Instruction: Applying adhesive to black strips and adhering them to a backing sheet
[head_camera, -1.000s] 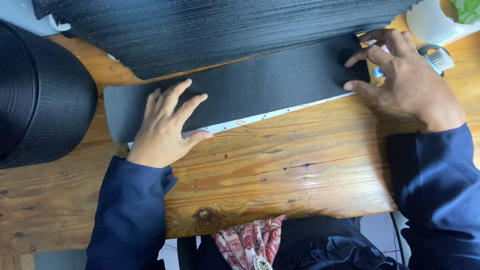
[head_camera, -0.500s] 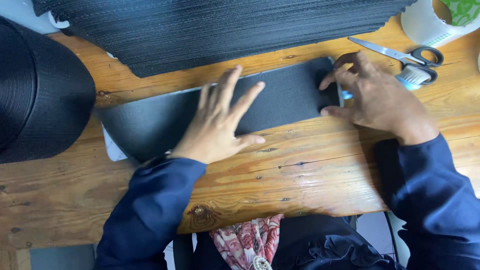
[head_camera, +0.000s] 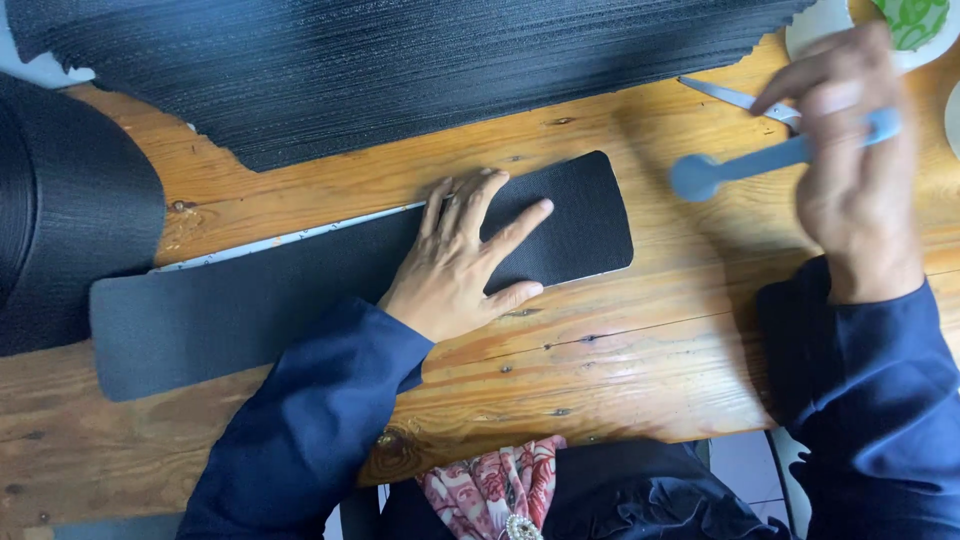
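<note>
Fingers of left hand spread flat, pressing one black woven strip, rounded ends, lying across wooden table. Right hand, blurred, fingers curled round one pale blue plastic tool, round-tipped. One scissors beside. One stack of ribbed black strips above.

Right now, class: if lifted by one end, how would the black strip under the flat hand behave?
The black strip would probably droop, since it looks thin and lies flat. Its woven-looking surface likely resists sliding on the wooden table.
</note>
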